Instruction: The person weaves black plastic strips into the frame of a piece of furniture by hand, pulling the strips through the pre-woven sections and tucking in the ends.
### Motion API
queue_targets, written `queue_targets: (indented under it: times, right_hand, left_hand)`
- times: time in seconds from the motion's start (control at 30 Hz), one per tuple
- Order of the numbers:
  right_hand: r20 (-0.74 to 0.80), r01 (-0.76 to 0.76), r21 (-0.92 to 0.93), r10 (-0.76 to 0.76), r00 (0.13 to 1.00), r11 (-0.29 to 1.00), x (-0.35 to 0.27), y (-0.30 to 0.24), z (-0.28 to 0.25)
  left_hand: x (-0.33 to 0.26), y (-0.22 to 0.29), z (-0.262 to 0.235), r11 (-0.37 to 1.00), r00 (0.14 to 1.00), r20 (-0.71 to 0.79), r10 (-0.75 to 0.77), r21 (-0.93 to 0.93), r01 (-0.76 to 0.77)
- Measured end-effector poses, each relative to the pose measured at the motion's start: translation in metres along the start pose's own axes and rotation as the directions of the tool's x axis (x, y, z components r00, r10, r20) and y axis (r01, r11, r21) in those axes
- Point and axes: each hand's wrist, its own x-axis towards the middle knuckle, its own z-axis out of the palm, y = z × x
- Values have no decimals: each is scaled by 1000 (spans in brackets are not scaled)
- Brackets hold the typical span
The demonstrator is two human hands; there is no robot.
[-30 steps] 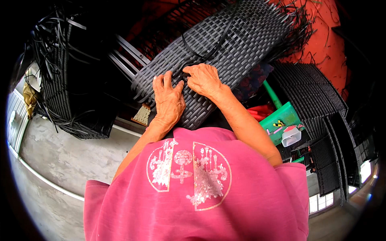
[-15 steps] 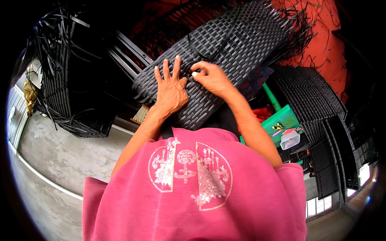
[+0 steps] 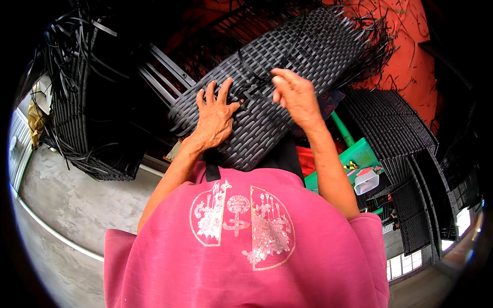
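Note:
A panel woven from flat black plastic strips (image 3: 262,128) slants across my front, rising to the right. My left hand (image 3: 213,120) lies on its near left part, fingers spread, pressing the weave. By its thumb, a small gap shows where strips cross loosely. My right hand (image 3: 299,100) is lifted a little above the panel, slightly blurred, with thumb and forefinger closed together. A loose black strip (image 3: 246,66) loops over the weave toward those fingertips and seems pinched there. Frayed strip ends (image 3: 377,46) stick out at the panel's far right end.
Another woven black piece with hanging strips (image 3: 74,113) stands at left. Metal slats (image 3: 164,69) lie beyond the panel. On the right are a green tray (image 3: 362,154), a clear plastic container (image 3: 366,181) and a stack of woven black pieces (image 3: 393,123). The far floor is red (image 3: 413,56), scattered with strips.
My right hand has moved up and to the right, away from the spot beside my left hand. The left hand has stayed on the weave, shifting only slightly.

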Motion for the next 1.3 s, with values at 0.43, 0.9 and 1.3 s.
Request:
queue_targets:
  times: [0.43,0.9,1.3]
  right_hand:
    - [313,427,-726,-293,903,539,9,6,37]
    - [444,234,-533,34,895,813,37,27,30]
    - [100,504,-452,-519,849,737,27,14,6]
  left_hand:
    - [2,18,8,991,983,-123,-135,-17,134]
    - [4,16,32,950,899,-355,-257,-266,167]
    - [-7,20,-7,827,902,-310,-300,-556,84]
